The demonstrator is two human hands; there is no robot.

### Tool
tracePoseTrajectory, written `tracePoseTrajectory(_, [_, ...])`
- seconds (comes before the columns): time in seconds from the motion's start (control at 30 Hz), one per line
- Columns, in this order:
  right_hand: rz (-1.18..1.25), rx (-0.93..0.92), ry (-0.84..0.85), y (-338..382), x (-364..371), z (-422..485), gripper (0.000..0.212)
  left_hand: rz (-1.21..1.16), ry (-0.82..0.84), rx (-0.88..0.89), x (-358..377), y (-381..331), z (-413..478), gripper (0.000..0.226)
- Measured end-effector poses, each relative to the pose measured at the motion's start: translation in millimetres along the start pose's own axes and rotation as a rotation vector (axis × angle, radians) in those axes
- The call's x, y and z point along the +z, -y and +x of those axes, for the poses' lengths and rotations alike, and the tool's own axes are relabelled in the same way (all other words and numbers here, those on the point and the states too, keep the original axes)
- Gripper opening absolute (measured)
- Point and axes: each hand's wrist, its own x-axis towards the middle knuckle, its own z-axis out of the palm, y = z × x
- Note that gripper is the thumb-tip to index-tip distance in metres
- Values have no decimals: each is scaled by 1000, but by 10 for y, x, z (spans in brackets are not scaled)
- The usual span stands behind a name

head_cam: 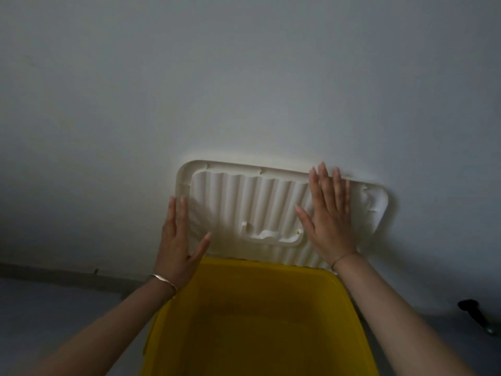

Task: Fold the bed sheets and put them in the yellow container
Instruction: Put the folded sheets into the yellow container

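Both hands are pressing flat, fingers spread wide, on the ribbed white plastic lid (260, 204): left hand (179, 245), right hand (329, 215). It's leaning against the grey wall (244, 77) behind the open yellow plastic container (257, 316).

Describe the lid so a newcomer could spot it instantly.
Start at the yellow container at bottom centre. Standing behind its far rim, against the pale wall, is the lid. It is the only white, ribbed, rounded rectangle, with both hands, left and right, flat on it.
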Motion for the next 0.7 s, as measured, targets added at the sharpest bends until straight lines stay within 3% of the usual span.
tracePoseTrajectory(0.13, [-60, 4, 71, 23, -36, -30, 72, -82, -20, -79, 48, 24, -16, 96])
tracePoseTrajectory(0.23, [81, 90, -68, -48, -201, -110, 70, -259, -61, -214, 67, 48, -66, 90])
tracePoseTrajectory(0.3, [222, 275, -265, -212, -261, -229, 62, -331, -42, -309, 43, 61, -78, 89])
tracePoseTrajectory(0.37, [412, 557, -344, -368, -276, -395, 67, -332, -11, -327, 39, 75, -89, 89])
tracePoseTrajectory(0.43, [583, 791, -246, -430, -254, -559, 84, -318, 23, -320, 64, 72, -104, 89])
tracePoseTrajectory(0.5, [682, 950, -65, -451, -188, -697, 76, -320, 42, -322, 90, 62, -110, 86])
tracePoseTrajectory(0.6, [759, 1024, 145, -463, -92, -778, 58, -335, 56, -316, 84, 79, -106, 88])
tracePoseTrajectory(0.7, [664, 1027, 289, -524, -22, -788, 76, -353, 58, -305, 64, 95, -103, 97])
